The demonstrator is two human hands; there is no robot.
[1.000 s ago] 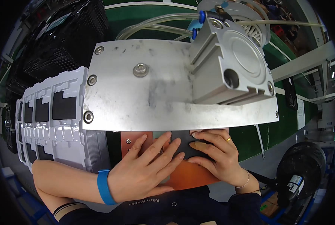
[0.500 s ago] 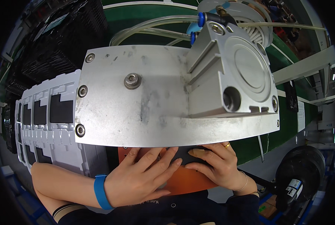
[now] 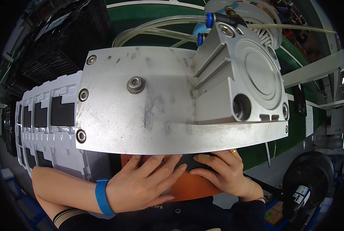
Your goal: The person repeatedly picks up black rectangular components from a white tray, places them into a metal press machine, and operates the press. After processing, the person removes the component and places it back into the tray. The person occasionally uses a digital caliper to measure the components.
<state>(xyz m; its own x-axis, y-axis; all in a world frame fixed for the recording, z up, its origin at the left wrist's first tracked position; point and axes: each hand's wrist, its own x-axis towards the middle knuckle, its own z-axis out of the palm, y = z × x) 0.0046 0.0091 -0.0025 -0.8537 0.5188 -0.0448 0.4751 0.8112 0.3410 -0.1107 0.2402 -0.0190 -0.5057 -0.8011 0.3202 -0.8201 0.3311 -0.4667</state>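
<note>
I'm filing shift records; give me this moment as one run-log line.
left hand: spread over orange plate | right hand: at dark flat piece | silver metal plate: hides part of both hands

Green worktop (image 3: 262, 157) bearing black object (image 3: 299, 101), white sheet (image 3: 309, 121)

Your hands (image 3: 139, 188): two. Under fingers (image 3: 172, 176): one orange panel (image 3: 195, 188). Beyond fingers: one metal plate (image 3: 110, 111), three screws (image 3: 83, 95) along left edge, one cylinder block (image 3: 214, 84), two blue fittings (image 3: 209, 20). Left of fingers: at least five dark pieces (image 3: 62, 112).
</note>
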